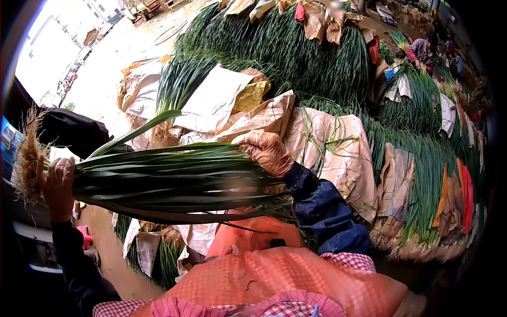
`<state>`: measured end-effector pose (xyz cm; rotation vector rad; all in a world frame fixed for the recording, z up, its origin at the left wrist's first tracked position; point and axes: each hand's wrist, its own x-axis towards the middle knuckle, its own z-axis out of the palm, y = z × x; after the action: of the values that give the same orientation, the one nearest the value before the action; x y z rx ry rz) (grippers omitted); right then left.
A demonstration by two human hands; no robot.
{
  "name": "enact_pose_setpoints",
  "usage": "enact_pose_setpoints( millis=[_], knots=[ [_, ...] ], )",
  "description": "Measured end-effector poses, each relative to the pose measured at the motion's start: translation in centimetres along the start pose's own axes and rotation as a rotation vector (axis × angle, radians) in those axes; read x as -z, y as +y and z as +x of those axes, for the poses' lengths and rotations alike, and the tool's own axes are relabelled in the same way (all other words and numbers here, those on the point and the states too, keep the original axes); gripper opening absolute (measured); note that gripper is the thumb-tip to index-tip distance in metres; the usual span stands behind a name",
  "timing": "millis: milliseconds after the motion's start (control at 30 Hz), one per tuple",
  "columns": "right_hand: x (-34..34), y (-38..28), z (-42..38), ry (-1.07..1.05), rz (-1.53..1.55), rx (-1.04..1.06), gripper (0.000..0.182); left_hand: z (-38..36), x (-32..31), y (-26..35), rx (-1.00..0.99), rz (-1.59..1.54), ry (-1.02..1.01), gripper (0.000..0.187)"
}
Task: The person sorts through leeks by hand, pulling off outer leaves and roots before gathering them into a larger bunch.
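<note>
A long bundle of green leafy stalks (174,182) lies level across the front of my body, its pale, shaggy roots at the far left. My left hand (58,182), in a glove, is wrapped round the stalks just beside the roots. Near the leafy end, my gloved right hand (266,152) is closed on the upper leaves at the top edge of the bundle. One broad leaf sticks up and away from the rest near the left hand. The lower leaves hang in a slight curve above my orange apron (280,274).
Large piles of similar green stalks (274,53) rise ahead and to the right. Pale sacks (338,158) lie over parts of them. A person (424,52) bends over a pile at the upper right. A red-pink object (84,236) stands at the lower left.
</note>
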<state>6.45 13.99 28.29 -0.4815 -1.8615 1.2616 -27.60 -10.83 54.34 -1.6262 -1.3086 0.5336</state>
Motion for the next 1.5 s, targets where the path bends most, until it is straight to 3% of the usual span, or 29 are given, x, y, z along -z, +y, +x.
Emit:
enact_pose_setpoints(
  millis=[33, 100, 200, 233, 267, 300, 367, 433, 500, 567, 667, 767, 800, 900, 933, 967, 1033, 1100, 1133, 1200, 1267, 1367, 1433, 1500],
  knots=[
    [0.2, -0.5, 0.1, 0.004, -0.107, -0.011, 0.016, -0.3, 0.1, 0.1, 0.000, -0.005, -0.015, 0.032],
    [-0.7, -0.9, 0.0, 0.236, -0.226, 0.132, 0.012, -1.2, 0.3, 0.5, -0.017, -0.010, -0.009, 0.030],
    [2.5, -1.1, -1.4, 0.412, 0.544, -0.287, 0.016, -2.7, 0.7, 0.5, -0.007, 0.030, -0.040, 0.028],
    [4.3, -1.4, -2.3, 0.483, 0.543, -0.320, 0.014, -3.9, 0.6, 0.1, 0.041, 0.031, -0.067, 0.030],
    [6.1, -1.6, -3.9, 0.397, 0.465, -0.390, 0.018, -5.0, 0.6, -0.3, 0.090, 0.032, -0.095, 0.031],
    [8.1, -1.8, -5.2, 0.143, 0.242, -0.514, 0.022, -6.2, 0.4, -0.5, 0.145, 0.033, -0.126, 0.032],
    [9.3, -0.6, -6.9, -0.122, -0.371, -0.568, 0.018, -7.9, 0.2, -1.5, 0.166, 0.044, -0.134, 0.033],
    [8.2, -1.8, -6.6, -0.027, -0.317, -0.443, 0.019, -8.0, 0.3, -2.1, 0.141, 0.098, -0.095, 0.032],
    [5.7, -1.3, -5.3, 0.065, -0.288, -0.064, 0.023, -8.1, 0.6, -2.6, 0.144, 0.123, -0.087, 0.032],
    [3.2, 0.5, -4.0, 0.080, -0.324, 0.160, 0.029, -7.8, 0.9, -2.7, 0.163, 0.124, -0.081, 0.033],
    [1.6, -0.6, -3.2, -0.107, -0.308, 0.085, 0.028, -7.4, 1.8, -2.8, 0.158, 0.092, -0.046, 0.032],
    [1.0, 0.8, -3.5, 0.002, -0.260, 0.226, 0.022, -7.6, 2.0, -2.8, 0.192, 0.114, -0.059, 0.032],
    [0.8, 2.1, -3.8, 0.030, -0.131, 0.272, 0.019, -7.8, 2.0, -2.7, 0.205, 0.118, -0.073, 0.032],
    [0.7, -0.6, -4.7, 0.148, 0.479, -0.111, 0.011, -7.8, 1.8, -2.2, 0.239, -0.017, -0.085, 0.034],
    [1.7, -2.7, -4.9, 0.187, 0.591, -0.342, 0.014, -7.7, 1.7, -2.1, 0.221, -0.013, -0.076, 0.035],
    [2.7, -3.3, -4.6, 0.273, 0.699, -0.314, 0.015, -7.7, 1.6, -2.1, 0.204, -0.008, -0.067, 0.036],
    [5.5, 0.2, -5.7, 0.654, 1.010, -0.417, 0.021, -9.5, 0.2, -3.2, 0.205, 0.013, -0.085, 0.039],
    [9.0, 1.3, -8.4, 0.517, 0.954, -0.400, 0.023, -13.4, -2.5, -5.9, 0.252, 0.007, -0.116, 0.043],
    [10.2, 2.3, -9.9, 0.488, 0.777, -0.456, 0.023, -14.0, -2.8, -6.5, 0.279, -0.020, -0.124, 0.045],
    [12.1, 5.6, -13.4, 0.300, 0.153, -0.544, 0.018, -15.3, -3.2, -7.1, 0.322, -0.018, -0.102, 0.045],
    [12.2, 5.1, -13.9, 0.171, -0.260, -0.601, 0.015, -16.3, -4.2, -7.8, 0.361, 0.003, -0.054, 0.045],
    [10.7, 5.1, -14.2, 0.252, 0.006, -0.595, 0.018, -17.4, -5.1, -8.4, 0.390, 0.082, -0.015, 0.047],
    [9.7, 4.1, -12.3, 0.325, -0.160, -0.356, 0.020, -17.6, -5.3, -8.5, 0.409, 0.159, -0.030, 0.051],
    [9.1, 4.2, -10.5, 0.261, -0.432, -0.228, 0.017, -18.2, -5.9, -9.1, 0.410, 0.102, 0.031, 0.054]
  ],
)
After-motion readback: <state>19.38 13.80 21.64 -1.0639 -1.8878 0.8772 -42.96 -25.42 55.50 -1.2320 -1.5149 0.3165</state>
